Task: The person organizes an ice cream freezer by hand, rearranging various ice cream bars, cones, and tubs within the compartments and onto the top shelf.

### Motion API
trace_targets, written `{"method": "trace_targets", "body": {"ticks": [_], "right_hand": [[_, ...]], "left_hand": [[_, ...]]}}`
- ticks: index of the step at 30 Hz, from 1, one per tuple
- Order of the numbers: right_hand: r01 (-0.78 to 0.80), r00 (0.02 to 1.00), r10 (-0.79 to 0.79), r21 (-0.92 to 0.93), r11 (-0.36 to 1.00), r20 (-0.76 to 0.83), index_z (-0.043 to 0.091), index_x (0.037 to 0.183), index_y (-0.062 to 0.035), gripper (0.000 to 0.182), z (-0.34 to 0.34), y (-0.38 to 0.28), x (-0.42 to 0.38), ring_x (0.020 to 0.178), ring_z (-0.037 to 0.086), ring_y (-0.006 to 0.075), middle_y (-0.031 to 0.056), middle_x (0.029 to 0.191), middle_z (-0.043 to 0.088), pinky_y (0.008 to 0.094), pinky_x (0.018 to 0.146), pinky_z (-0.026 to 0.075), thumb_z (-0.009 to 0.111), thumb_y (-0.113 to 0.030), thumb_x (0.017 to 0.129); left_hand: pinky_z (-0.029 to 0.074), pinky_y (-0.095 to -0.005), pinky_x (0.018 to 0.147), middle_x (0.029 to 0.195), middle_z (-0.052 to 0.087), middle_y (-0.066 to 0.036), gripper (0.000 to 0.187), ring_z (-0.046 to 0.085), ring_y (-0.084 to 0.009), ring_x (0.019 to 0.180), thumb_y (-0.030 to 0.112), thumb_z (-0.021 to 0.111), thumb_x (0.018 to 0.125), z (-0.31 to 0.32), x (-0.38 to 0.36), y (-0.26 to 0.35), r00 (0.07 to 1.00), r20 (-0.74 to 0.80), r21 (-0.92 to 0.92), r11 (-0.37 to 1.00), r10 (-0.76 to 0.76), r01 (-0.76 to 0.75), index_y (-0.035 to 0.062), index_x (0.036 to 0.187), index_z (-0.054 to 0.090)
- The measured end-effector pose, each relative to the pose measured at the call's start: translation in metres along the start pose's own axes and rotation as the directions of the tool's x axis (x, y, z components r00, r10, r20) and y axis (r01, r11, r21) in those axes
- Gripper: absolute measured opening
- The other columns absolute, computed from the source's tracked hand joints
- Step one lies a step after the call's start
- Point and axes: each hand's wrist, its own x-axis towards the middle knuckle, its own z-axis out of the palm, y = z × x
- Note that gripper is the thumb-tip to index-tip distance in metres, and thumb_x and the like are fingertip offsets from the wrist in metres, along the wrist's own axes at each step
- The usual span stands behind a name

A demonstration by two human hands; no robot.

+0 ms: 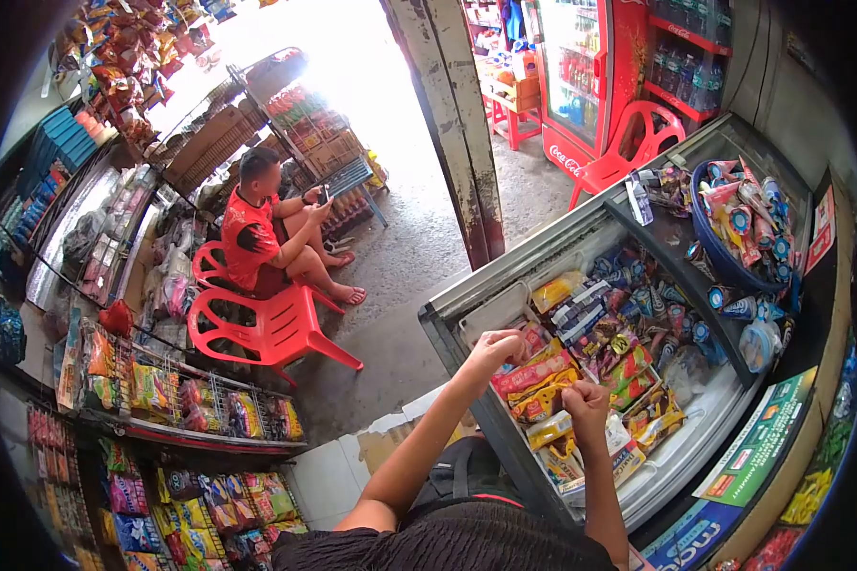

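Both hands are over an open chest freezer (pixel 438 319) full of packaged ice cream. My left hand (pixel 498 352) is closed with curled fingers above the freezer's near-left part, close to red and yellow packs (pixel 533 373). To its right, my right hand (pixel 587 404) is closed like a fist beside a yellow pack (pixel 543 402). Whether anything small is inside either hand is hidden. Under my right hand lie white and yellow packs (pixel 627 459). Farther back are blue-topped cones (pixel 647 305) and a yellow pack (pixel 557 290).
A blue basket (pixel 700 224) of cones stands on the freezer's glass. At left, a person in a red shirt (pixel 248 233) sits holding a phone (pixel 324 195), near a red chair (pixel 267 333). Snack racks (pixel 190 433) line the left side. A post (pixel 457 124) rises behind the freezer.
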Motion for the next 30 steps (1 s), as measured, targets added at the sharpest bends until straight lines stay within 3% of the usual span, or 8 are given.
{"method": "trace_targets", "body": {"ticks": [4,6,12,17,20,22,25,30], "right_hand": [[-0.021,1.0,0.022,0.059,0.998,-0.015,0.044,0.051,-0.0045,0.029,0.01,-0.013,-0.003,0.05,0.039,0.0038,-0.0023,0.054,0.046,0.0223,0.047,0.031,0.056,-0.004,0.077],[-0.008,0.999,0.009,0.022,1.0,-0.046,0.029,0.055,-0.0089,0.036,0.012,-0.015,-0.004,0.053,0.025,0.0044,-0.0061,0.055,0.029,0.0261,0.048,0.021,0.055,-0.003,0.079],[-0.121,0.992,0.124,0.156,0.98,-0.007,0.039,0.058,-0.0079,0.033,0.01,-0.023,0.001,0.051,0.032,0.0046,-0.0044,0.056,0.037,0.024,0.048,0.026,0.058,-0.009,0.085],[-0.235,0.966,0.173,0.369,0.899,0.193,0.057,0.072,-0.0018,0.023,0.001,-0.036,0.005,0.053,0.048,0.009,0.0016,0.062,0.052,0.0232,0.05,0.037,0.058,-0.017,0.089],[-0.343,0.91,0.194,0.402,0.849,0.366,0.063,0.083,0.0042,0.024,-0.005,-0.033,0.009,0.059,0.058,0.0138,0.0075,0.069,0.06,0.0257,0.056,0.046,0.057,-0.019,0.088],[-0.335,0.918,0.26,0.235,0.912,0.298,0.064,0.085,0.0057,0.03,-0.005,-0.013,0.011,0.06,0.061,0.021,0.0134,0.074,0.064,0.0331,0.06,0.051,0.06,-0.024,0.088],[-0.426,0.887,0.289,0.392,0.816,0.361,0.064,0.087,0.0067,0.032,-0.021,0.003,0.016,0.072,0.065,0.0269,0.0177,0.081,0.067,0.0368,0.067,0.053,0.055,-0.024,0.09],[-0.447,0.884,0.289,0.485,0.751,0.368,0.064,0.091,0.0066,0.032,-0.026,-0.004,0.022,0.079,0.066,0.0301,0.0192,0.087,0.067,0.0401,0.073,0.054,0.052,-0.023,0.092]], "left_hand": [[0.038,-0.0259,0.062,0.069,0.054,-0.004,0.021,0.046,-0.0116,0.064,0.014,0.05,0.078,0.014,0.005,-0.019,0.998,0.06,0.133,0.991,-0.023,0.015,0.0015,0.062,0.049],[0.038,-0.0254,0.061,0.067,0.053,-0.002,0.021,0.046,-0.0103,0.063,0.016,0.05,0.078,0.027,0.008,-0.022,0.996,0.074,0.16,0.986,-0.057,0.045,0.001,0.063,0.052],[0.039,-0.0233,0.061,0.066,0.052,0.002,0.041,0.047,-0.0057,0.066,0.036,0.056,0.09,0.058,0.022,-0.03,0.948,0.035,0.31,0.905,-0.316,0.29,0.0039,0.066,0.057],[0.04,-0.022,0.067,0.085,0.058,-0.001,0.04,0.05,-0.005,0.078,0.044,0.055,0.092,0.062,0.03,-0.042,0.976,0.128,0.084,0.982,-0.178,0.168,0.0038,0.088,0.059],[0.045,-0.0219,0.073,0.085,0.058,0.001,0.048,0.054,-0.0087,0.078,0.047,0.043,0.095,0.072,0.032,-0.039,0.908,0.262,-0.229,0.892,-0.328,0.389,0.0044,0.111,0.058],[0.047,-0.0206,0.062,0.087,0.06,-0.001,0.051,0.055,-0.0082,0.068,0.048,0.036,0.097,0.079,0.032,-0.044,0.874,0.323,-0.268,0.851,-0.363,0.452,0.005,0.117,0.056],[0.029,-0.0154,0.032,0.087,0.061,0.0,0.047,0.043,-0.002,0.044,0.042,0.036,0.098,0.071,0.039,-0.045,0.72,0.552,-0.117,0.816,-0.42,0.566,0.0048,0.118,0.057],[0.024,-0.0172,0.032,0.074,0.057,0.003,0.041,0.034,-0.0034,0.037,0.035,0.036,0.097,0.073,0.046,-0.041,0.744,0.471,-0.113,0.804,-0.474,0.584,0.0064,0.117,0.058]]}}
